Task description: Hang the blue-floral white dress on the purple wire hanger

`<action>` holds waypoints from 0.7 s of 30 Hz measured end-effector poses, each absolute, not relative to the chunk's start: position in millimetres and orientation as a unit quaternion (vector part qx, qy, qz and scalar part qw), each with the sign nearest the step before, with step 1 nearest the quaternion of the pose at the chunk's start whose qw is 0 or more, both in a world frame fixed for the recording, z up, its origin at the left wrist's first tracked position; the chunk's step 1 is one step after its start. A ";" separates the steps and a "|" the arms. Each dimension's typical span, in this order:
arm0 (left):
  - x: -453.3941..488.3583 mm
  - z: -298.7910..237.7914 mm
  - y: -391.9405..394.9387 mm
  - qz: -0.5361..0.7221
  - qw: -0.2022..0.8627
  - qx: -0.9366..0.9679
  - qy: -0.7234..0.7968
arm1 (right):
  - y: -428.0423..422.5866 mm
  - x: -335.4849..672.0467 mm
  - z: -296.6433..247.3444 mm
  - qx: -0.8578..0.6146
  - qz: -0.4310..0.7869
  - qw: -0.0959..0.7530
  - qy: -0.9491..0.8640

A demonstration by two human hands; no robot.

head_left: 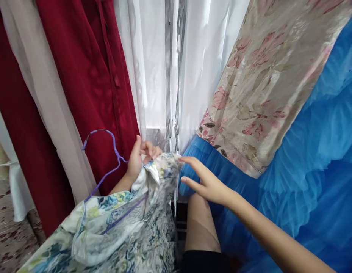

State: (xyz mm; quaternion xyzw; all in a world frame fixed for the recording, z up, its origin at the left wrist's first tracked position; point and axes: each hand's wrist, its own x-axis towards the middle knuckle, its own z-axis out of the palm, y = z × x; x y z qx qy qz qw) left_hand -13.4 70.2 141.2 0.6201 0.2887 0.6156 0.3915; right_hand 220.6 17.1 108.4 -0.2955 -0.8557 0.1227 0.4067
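Note:
A white floral dress [119, 235] with blue, yellow and grey print lies across the lower left, its shoulder part raised toward the middle. Inside its neckline is a purple-wrapped clothes hanger [114, 146], the hook standing up to the left. My left hand [140, 155] is closed on the dress near the shoulder, partly behind the cloth. From the right reaches my right hand [202, 180], thumb and fingers apart, the fingertips at the edge of the dress. Whether they touch the cloth is hard to tell, as that edge is blurred.
Dark red garments [90, 76] and a beige one [47, 98] hang on the left. White curtains [153, 68] hang in the middle. To the right are a floral garment [258, 91] and a ruffled blue dress [315, 151]. My bare leg [201, 227] shows below.

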 end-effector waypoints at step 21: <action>20.6 148.1 26.1 0.558 0.718 0.412 0.059 | 11.1 250.4 83.3 -0.335 0.388 0.468 -0.720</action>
